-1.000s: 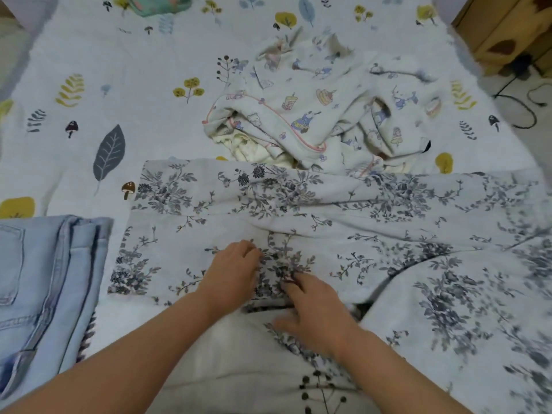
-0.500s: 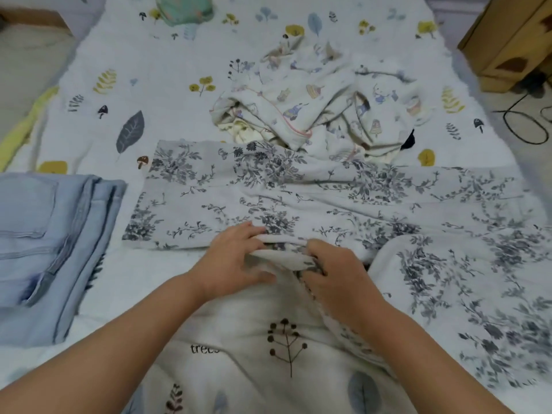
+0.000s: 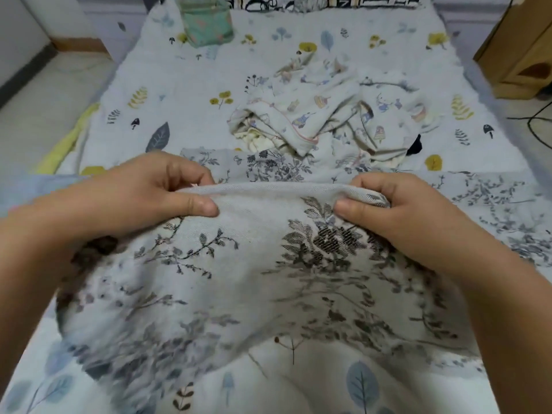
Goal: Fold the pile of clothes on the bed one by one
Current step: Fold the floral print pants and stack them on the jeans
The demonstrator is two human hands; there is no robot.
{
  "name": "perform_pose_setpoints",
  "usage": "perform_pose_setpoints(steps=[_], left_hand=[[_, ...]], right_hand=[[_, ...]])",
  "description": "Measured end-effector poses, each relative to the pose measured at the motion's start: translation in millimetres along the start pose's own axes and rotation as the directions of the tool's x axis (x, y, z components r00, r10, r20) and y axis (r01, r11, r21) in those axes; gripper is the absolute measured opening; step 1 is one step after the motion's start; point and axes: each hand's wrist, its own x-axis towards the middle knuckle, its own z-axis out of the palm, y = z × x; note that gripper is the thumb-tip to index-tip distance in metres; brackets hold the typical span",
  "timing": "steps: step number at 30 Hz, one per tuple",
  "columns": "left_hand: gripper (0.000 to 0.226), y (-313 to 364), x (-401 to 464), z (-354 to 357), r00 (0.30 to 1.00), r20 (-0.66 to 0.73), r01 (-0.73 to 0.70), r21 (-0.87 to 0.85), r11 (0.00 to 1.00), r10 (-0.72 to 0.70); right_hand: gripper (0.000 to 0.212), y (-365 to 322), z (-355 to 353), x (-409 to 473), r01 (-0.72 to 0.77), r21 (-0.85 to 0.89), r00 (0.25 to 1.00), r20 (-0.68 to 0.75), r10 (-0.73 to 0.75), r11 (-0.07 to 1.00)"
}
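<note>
Now I'm mid-fold on the floral garment [image 3: 268, 264], its near edge lifted above the bed [image 3: 185, 85]. My left hand [image 3: 143, 195] and right hand [image 3: 397, 216] each have a grip pinched on that edge, thumbs toward me. Next, I judge, carry it forward evenly. The unfolded pile [image 3: 328, 121] waits beyond.

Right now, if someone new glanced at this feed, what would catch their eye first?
The two hands, left hand and right hand, pinching the top edge of the grey floral garment lifted close to the camera. Behind it, a crumpled cartoon-print pile sits mid-bed, with a green pouch near the far edge.
</note>
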Motion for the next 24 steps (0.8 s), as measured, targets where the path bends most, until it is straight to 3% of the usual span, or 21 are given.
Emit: perform_pose_setpoints(steps=[3, 6, 9, 11, 13, 15, 17, 19, 21, 23, 24], left_hand=[[0.035, -14, 19, -6, 0.994, -0.018, 0.112, 0.291, 0.95, -0.111], [0.017, -64, 46, 23, 0.952, -0.282, 0.248, 0.474, 0.845, -0.121], [0.039, -131, 45, 65, 0.893, -0.384, 0.414, 0.495, 0.764, -0.235], [0.048, -163, 30, 94, 0.824, -0.432, 0.55, 0.451, 0.703, -0.367], [0.051, -181, 11, 123, 0.68, -0.479, 0.72, 0.294, 0.629, -0.555], [0.051, -193, -3, 146, 0.524, -0.455, 0.833, 0.096, 0.545, -0.72], [0.049, -202, -10, 158, 0.442, -0.411, 0.857, -0.067, 0.511, -0.797], [0.039, -208, -13, 161, 0.451, -0.429, 0.814, -0.161, 0.558, -0.782], [0.024, -208, -16, 158, 0.483, -0.508, 0.748, -0.184, 0.637, -0.713], [0.017, -204, -20, 152, 0.514, -0.613, 0.684, -0.13, 0.718, -0.6], [0.019, -201, -24, 148, 0.536, -0.657, 0.654, -0.074, 0.753, -0.531]], right_hand=[[0.028, 19, 19, 29, -0.042, -0.035, 0.996, -0.078, 0.039, 0.999], [0.019, 54, 52, 66, -0.139, -0.209, 0.964, -0.252, 0.084, 0.968], [0.052, 89, 88, 76, -0.248, -0.577, 0.961, -0.249, 0.121, 0.779], [0.061, 108, 116, 60, -0.166, -0.704, 0.98, -0.195, 0.037, 0.691], [0.07, 123, 145, 39, -0.046, -0.75, 0.99, -0.12, -0.067, 0.66], [0.077, 132, 171, 15, 0.059, -0.748, 0.993, 0.109, 0.035, 0.661], [0.079, 143, 195, -7, 0.098, -0.717, 0.907, 0.35, 0.234, 0.69], [0.078, 146, 215, -22, 0.063, -0.722, 0.861, 0.388, 0.328, 0.689], [0.071, 149, 232, -27, -0.024, -0.726, 0.884, 0.306, 0.354, 0.687], [0.059, 146, 238, -21, -0.116, -0.737, 0.912, 0.186, 0.365, 0.666], [0.051, 140, 238, -18, -0.121, -0.725, 0.91, 0.193, 0.368, 0.678]])
